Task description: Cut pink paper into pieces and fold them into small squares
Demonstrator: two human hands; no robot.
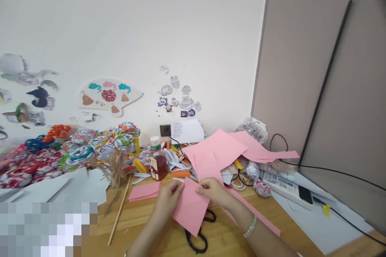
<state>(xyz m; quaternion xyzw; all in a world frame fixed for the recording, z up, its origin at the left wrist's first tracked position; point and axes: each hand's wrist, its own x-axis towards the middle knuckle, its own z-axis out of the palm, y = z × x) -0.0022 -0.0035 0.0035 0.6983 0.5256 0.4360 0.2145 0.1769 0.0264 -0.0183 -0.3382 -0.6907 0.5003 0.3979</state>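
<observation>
The left hand (169,194) and right hand (214,192) were each found pinching an upper edge of a pink sheet (191,211), held before black scissor handles (206,245) on the wooden table (135,215).

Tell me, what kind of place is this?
It looks like a paper-craft corner: a wooden table with paper flowers, a pink sheet of paper being handled, and black scissor handles poking out underneath it.
</observation>
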